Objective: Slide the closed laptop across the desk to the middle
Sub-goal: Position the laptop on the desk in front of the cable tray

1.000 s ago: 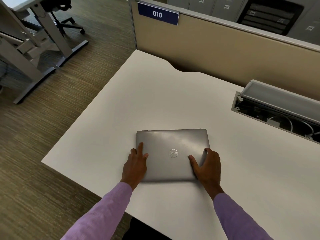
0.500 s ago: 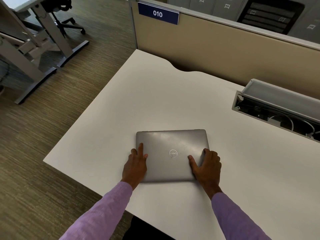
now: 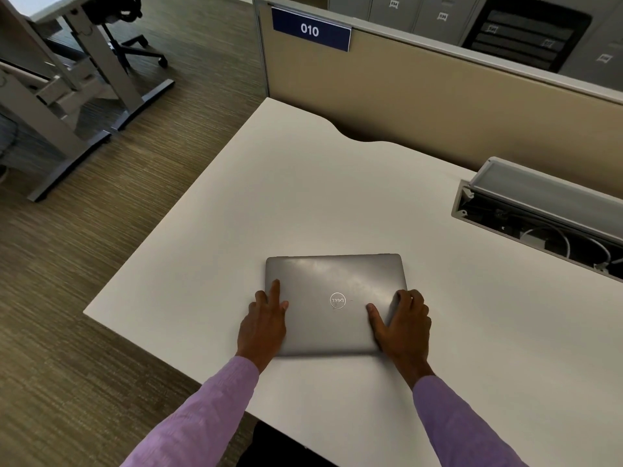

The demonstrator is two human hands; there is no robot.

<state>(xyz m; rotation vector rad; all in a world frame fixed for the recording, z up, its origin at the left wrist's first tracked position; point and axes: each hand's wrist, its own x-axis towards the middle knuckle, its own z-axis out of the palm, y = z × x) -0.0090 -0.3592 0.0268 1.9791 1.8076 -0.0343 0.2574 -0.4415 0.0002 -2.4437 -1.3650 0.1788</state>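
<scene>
A closed grey Dell laptop (image 3: pixel 335 303), flat with rounded corners and a matte metal lid, is found lying near the front edge of a smooth white desk (image 3: pixel 303 197). To the right, an open cable trough (image 3: pixel 539 227) with a raised lid and loose white wires is recessed in the desktop. A tan partition (image 3: pixel 438 102) bearing a "010" sign (image 3: pixel 310 30) bounds the far edge. The left hand (image 3: pixel 264 323) is laid flat on the lid's left edge, fingers extended. The right hand (image 3: pixel 404 326) is curled over the right edge; contact beneath it cannot be confirmed. Bare desktop is noted beyond the laptop.
</scene>
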